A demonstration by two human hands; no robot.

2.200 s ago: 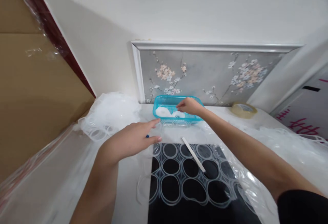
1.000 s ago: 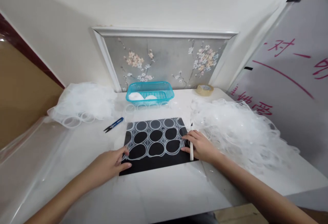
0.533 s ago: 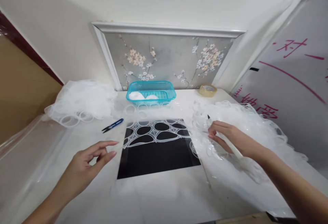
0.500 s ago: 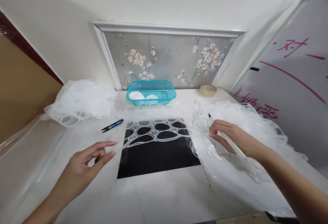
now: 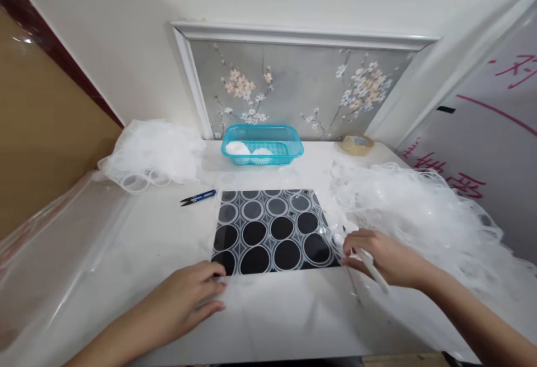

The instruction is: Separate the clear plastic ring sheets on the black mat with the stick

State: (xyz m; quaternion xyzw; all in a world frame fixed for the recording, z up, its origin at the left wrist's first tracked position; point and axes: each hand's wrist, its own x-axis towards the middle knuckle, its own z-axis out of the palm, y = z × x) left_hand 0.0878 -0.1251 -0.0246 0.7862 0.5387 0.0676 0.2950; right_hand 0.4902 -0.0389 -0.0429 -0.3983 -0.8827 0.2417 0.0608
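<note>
A black mat [image 5: 235, 231] lies in the middle of the white table, covered by a translucent sheet of joined rings [image 5: 274, 227]. My left hand [image 5: 184, 302] rests palm down at the mat's near left corner, fingertips pressing the sheet's edge. My right hand [image 5: 384, 258] sits at the mat's near right corner, fingers on the sheet. It also holds a thin white stick tool [image 5: 371, 269] that points back toward me.
A teal basket [image 5: 262, 150] with white round pieces stands at the back. Blue snips [image 5: 198, 197] lie left of the mat. Piles of translucent ring scrap lie at the back left [image 5: 153, 151] and right [image 5: 423, 210]. A tape roll [image 5: 357, 144] sits behind.
The used ring sheet went off to the left. A fresh, whole ring sheet now covers the mat, and both hands have come down onto its near corners.
</note>
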